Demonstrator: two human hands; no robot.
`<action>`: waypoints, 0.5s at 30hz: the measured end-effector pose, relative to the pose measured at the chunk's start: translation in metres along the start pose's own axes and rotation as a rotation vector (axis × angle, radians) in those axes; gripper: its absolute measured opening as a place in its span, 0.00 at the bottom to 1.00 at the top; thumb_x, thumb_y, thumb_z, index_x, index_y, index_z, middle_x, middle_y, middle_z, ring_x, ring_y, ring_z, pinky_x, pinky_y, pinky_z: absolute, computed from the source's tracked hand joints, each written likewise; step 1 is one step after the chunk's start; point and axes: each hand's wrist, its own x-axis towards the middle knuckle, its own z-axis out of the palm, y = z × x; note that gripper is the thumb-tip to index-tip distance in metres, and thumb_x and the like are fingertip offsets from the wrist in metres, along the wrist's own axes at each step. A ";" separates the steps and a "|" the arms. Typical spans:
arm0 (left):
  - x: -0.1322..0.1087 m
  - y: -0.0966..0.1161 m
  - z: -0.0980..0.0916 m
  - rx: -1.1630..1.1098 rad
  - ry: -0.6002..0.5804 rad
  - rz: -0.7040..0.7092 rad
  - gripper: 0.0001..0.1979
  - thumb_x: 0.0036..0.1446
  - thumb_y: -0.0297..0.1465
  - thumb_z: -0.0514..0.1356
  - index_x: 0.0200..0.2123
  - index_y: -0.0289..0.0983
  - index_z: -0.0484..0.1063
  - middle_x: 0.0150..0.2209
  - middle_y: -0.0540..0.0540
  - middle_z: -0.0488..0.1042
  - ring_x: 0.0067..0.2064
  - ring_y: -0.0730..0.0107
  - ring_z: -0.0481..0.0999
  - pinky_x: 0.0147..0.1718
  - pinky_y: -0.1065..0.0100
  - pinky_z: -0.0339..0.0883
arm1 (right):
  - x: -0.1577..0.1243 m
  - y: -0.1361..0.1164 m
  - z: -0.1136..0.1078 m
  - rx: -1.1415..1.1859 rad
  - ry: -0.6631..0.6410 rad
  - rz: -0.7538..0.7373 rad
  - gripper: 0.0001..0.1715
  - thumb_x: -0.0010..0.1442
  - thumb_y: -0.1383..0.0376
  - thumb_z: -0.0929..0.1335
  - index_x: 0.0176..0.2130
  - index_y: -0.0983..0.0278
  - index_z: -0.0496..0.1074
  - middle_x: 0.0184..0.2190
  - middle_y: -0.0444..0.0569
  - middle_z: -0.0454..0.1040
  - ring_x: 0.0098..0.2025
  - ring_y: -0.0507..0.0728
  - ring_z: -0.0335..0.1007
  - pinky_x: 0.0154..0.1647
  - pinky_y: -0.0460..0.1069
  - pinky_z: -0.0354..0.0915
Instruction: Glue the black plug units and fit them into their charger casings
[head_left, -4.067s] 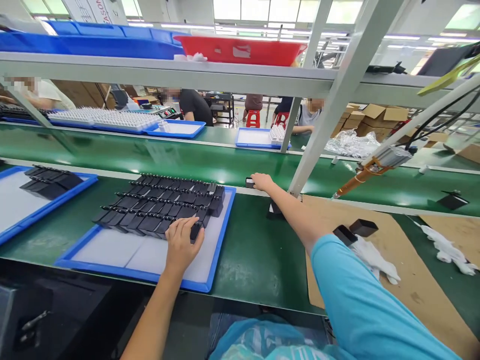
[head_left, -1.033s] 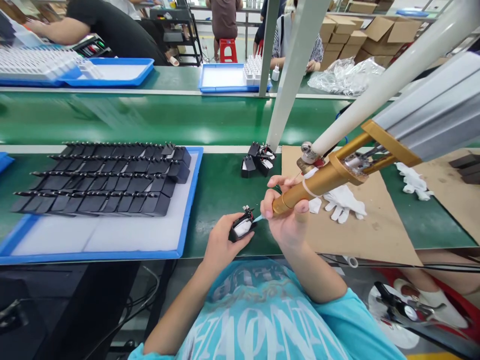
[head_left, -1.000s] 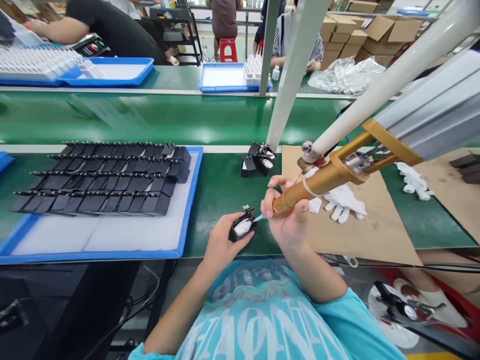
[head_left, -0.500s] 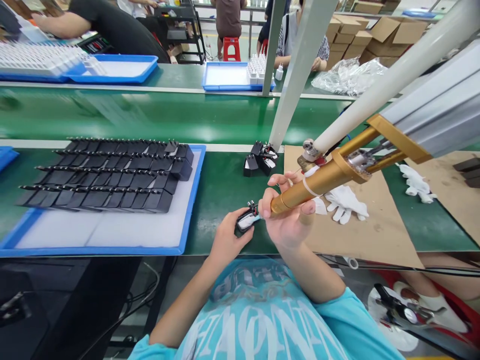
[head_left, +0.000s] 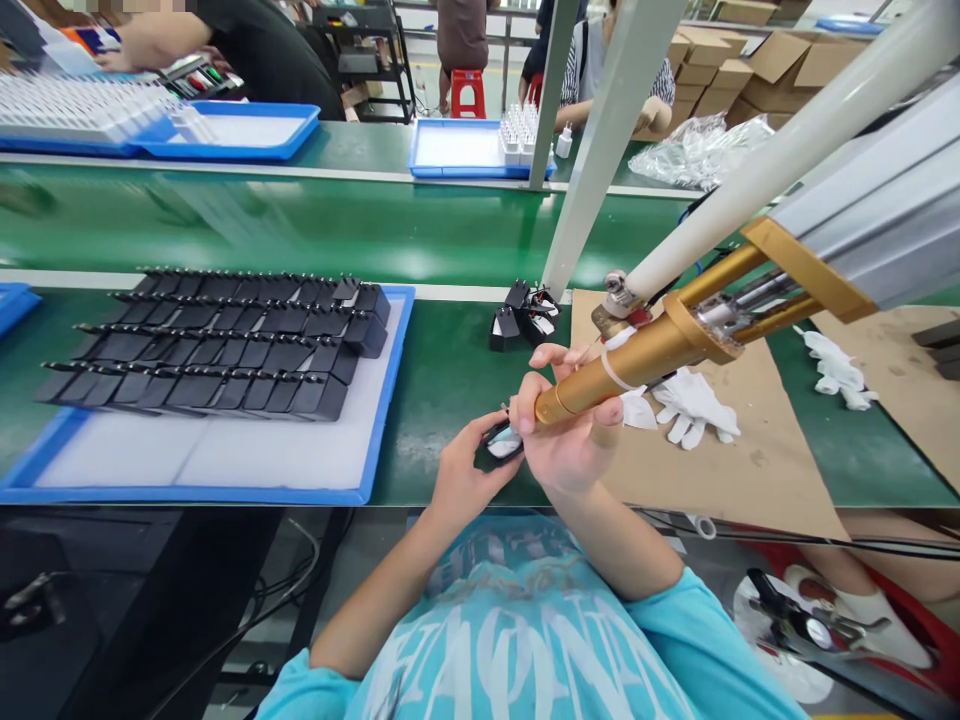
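My left hand [head_left: 466, 468] is closed around a small black plastic casing [head_left: 501, 446] with a pale inside, held low over the green bench. My right hand [head_left: 564, 445] wraps round the lower end of a gold cylindrical tool [head_left: 600, 385], which slants down from the upper right. The tool's tip points at the casing; fingers hide the tip, so I cannot tell whether they touch. Beyond the hands, several similar black casings [head_left: 525, 318] stand in a small cluster. To the left, many black casings with metal prongs [head_left: 225, 345] lie in rows on a blue tray [head_left: 367, 470].
A white arm [head_left: 757, 175] and a pale upright post [head_left: 600, 140] stand ahead on the right. White gloves [head_left: 696, 405] rest on brown cardboard [head_left: 750, 480]. Across the green channel are more blue trays [head_left: 300, 125], plastic wrap [head_left: 697, 150] and people at work.
My left hand and the casing have shifted slightly right, closer to my right hand. The casing is turned and more of it is covered. The gold tool has moved little.
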 end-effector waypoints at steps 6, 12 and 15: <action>0.002 -0.013 -0.012 0.163 -0.070 -0.070 0.16 0.53 0.32 0.64 0.46 0.39 0.71 0.42 0.46 0.78 0.43 0.63 0.78 0.44 0.64 0.72 | 0.001 0.001 -0.001 0.047 0.020 -0.016 0.28 0.54 0.38 0.62 0.47 0.51 0.61 0.42 0.45 0.65 0.18 0.47 0.58 0.14 0.47 0.53; 0.015 -0.023 -0.034 0.216 -0.288 -0.275 0.24 0.52 0.38 0.66 0.52 0.41 0.68 0.50 0.44 0.75 0.52 0.56 0.75 0.52 0.57 0.68 | 0.006 -0.002 -0.014 0.090 0.063 -0.041 0.26 0.55 0.40 0.63 0.45 0.53 0.65 0.41 0.44 0.67 0.18 0.47 0.60 0.15 0.46 0.54; 0.027 -0.022 -0.034 0.042 -0.378 -0.315 0.28 0.54 0.42 0.64 0.57 0.42 0.64 0.57 0.44 0.71 0.58 0.57 0.71 0.58 0.56 0.63 | 0.007 -0.004 -0.024 0.108 0.074 -0.069 0.23 0.56 0.43 0.64 0.41 0.55 0.67 0.42 0.44 0.67 0.19 0.46 0.63 0.15 0.46 0.54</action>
